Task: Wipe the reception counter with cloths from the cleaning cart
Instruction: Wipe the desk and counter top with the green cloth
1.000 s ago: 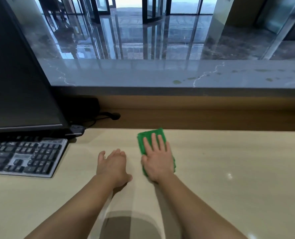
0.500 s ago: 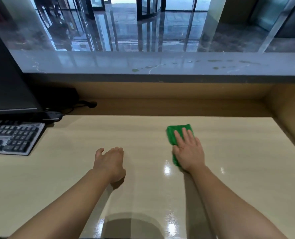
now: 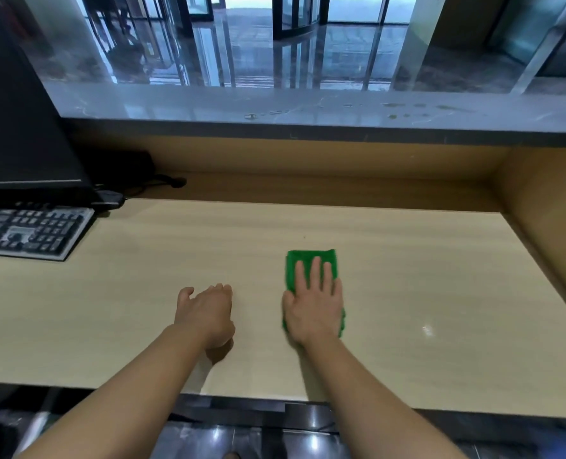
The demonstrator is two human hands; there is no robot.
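One hand is doing the wiping: the right hand point(image 3: 313, 309) is lying flat, fingers point(image 3: 316, 270) straight and slightly spread, pressing the folded green cloth point(image 3: 311, 260) onto the pale work surface point(image 3: 423, 276) of the reception counter; nothing is being pinched or gripped. The cloth is showing beyond the fingertips and beside the heel of the palm. Compared with half a second earlier, the pressing hand is sitting closer to the left hand and farther from the back edge, having first swept out rightward from beside it. The stroke is therefore judged to be returning, with one band of the surface covered and the outer stretches still remaining. Near the cloth on its left, the left hand point(image 3: 205, 313) is resting at the surface with fingers loosely curled, holding nothing. Well to the left, a keyboard point(image 3: 30, 231) and, behind it, a dark monitor point(image 3: 20, 111) with trailing cables point(image 3: 162, 183) are bounding the sweep; well to the right, a wooden side panel point(image 3: 546, 210) is closing it off. Beyond and above the cloth, the raised stone ledge point(image 3: 308, 104) is carrying faint smudges point(image 3: 417, 109), apparently not yet wiped.
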